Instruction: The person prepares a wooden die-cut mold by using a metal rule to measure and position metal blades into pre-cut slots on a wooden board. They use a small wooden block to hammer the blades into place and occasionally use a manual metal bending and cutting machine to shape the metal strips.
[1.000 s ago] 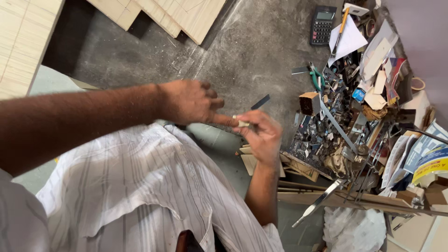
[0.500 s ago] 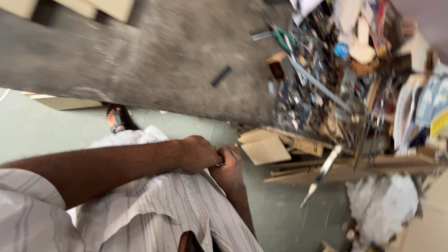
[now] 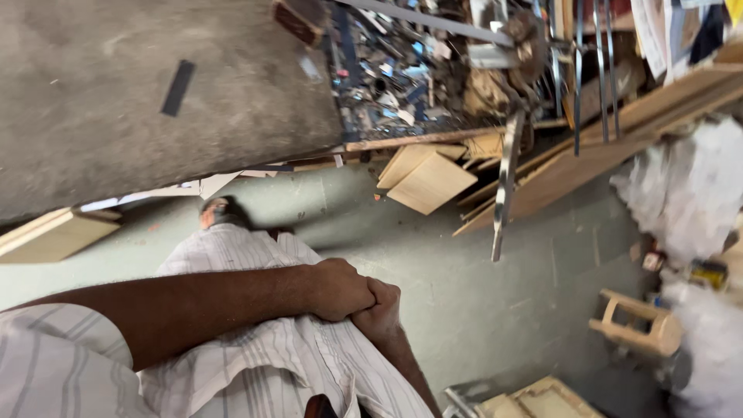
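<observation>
My left hand (image 3: 340,288) reaches in from the left on a bare forearm, its fingers curled into a fist. It presses against my right hand (image 3: 381,310), also closed, whose forearm runs down toward the bottom edge. Both hands sit low over my lap, just above the white striped cloth (image 3: 255,356) of my clothing. Nothing shows between the fingers of either hand. A foot in a sandal (image 3: 220,213) rests on the grey-green floor beyond the cloth.
A grey worktop (image 3: 116,131) with a dark flat strip (image 3: 178,87) fills the upper left. A heap of metal tools and scraps (image 3: 402,77) covers its right end. Wooden boards (image 3: 429,178), a hanging metal strip (image 3: 507,186), white bags (image 3: 689,186) and a small wooden stool (image 3: 638,325) crowd the right.
My hands dropped from above the worktop down to my lap and closed together. The view tilted down toward the floor. The small object held a second ago is no longer visible.
</observation>
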